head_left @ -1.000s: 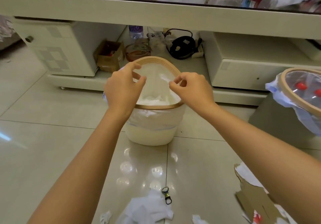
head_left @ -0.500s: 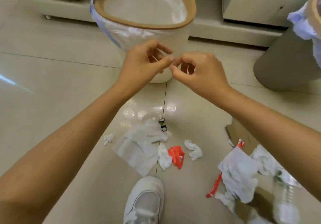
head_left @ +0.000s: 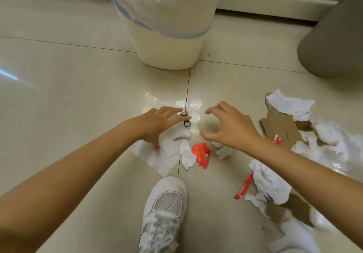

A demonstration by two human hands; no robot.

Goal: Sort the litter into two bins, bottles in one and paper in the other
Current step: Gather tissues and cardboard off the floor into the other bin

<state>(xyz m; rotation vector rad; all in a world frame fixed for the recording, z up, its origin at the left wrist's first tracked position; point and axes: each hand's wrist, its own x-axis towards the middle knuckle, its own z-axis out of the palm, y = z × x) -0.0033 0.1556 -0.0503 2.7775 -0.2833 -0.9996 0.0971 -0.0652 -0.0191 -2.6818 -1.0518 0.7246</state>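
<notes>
Both bare forearms reach forward and down; left hand (head_left: 157,124) spread, fingers extended; right hand (head_left: 228,128) open, fingers and thumb loosely curved.

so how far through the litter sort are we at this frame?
Partly done: the cream bin already shows white paper through its liner. In hand: nothing yet; the left hand reaches onto the flat white tissue, the right hand hovers open above a crumpled wad. Left: the red wrapper, cardboard and the tissue pile on the right. The grey bin shows only its outside.
</notes>
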